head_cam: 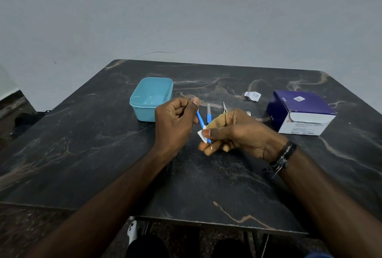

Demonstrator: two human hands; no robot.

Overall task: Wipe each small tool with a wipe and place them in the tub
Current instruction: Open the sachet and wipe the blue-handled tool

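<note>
Left hand [175, 121]: pinching the blue-handled tool [200, 120] by its top end.
Right hand [233, 131]: squeezing the white wipe [202, 134] round its shaft.
Tub [152, 97]: behind, open.

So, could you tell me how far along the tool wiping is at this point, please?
Nothing looks finished yet: the blue tub appears empty. In hand: the left hand holds a blue-handled tool while the right hand pinches a white wipe around its lower shaft. Left: the blue-handled file, the small scissors and a metal item partly hidden behind the right hand lie unwiped on the table.
</note>
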